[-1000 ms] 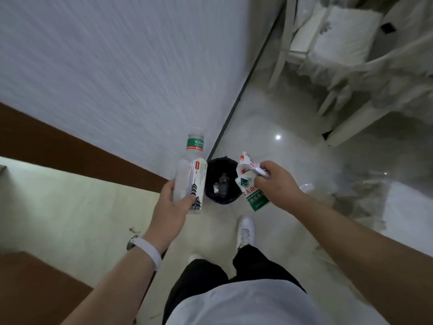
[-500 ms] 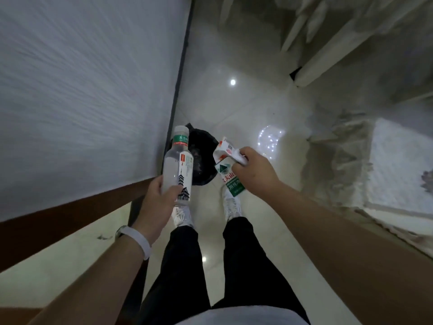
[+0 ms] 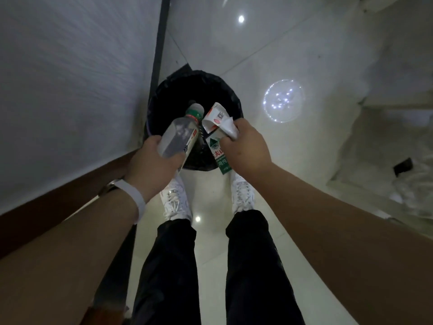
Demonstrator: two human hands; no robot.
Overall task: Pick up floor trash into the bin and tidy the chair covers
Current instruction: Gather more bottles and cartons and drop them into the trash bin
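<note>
**Both hands full over the bin**

The left hand (image 3: 153, 160) grips a clear plastic bottle (image 3: 179, 134) by its lower body, tilted so the green-banded neck points into the black-lined bin (image 3: 164, 97). The right hand (image 3: 246, 146) clutches crumpled packaging (image 3: 216, 117), white, red and green, with a green printed strip hanging below the fist over the bin's near rim. The bin stands on the glossy tiled floor (image 3: 257, 55), at its edge against the wall (image 3: 70, 78). White shoes (image 3: 175, 200) stand just before the bin. A white wristband (image 3: 134, 195) circles the left wrist.
</note>
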